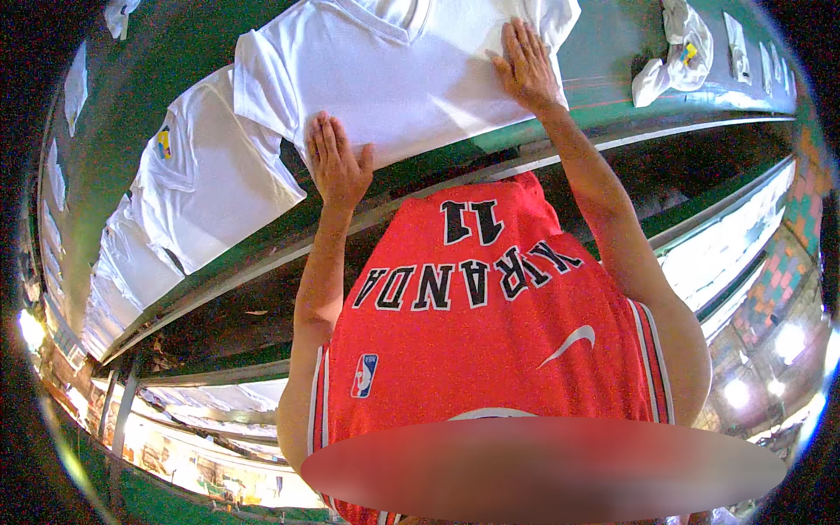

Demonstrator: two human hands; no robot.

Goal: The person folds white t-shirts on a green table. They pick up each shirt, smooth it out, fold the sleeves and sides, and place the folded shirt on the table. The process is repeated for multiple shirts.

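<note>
A white V-neck T-shirt is spread on a green tabletop, its neckline towards the far side. My left hand rests palm down near its left side, thumb out from the other fingers. On the right side of the shirt, my right hand also presses flat, with its thumb apart. Neither hand grips anything. Just left of this shirt, partly beneath its sleeve, lies another white T-shirt with a small yellow and blue patch.
More white shirts line the table's near edge to the left. A bunched white garment with a yellow and blue mark lies to the right. A pale rail runs along the near edge, with dark space below. Behind me stands another table with white pieces.
</note>
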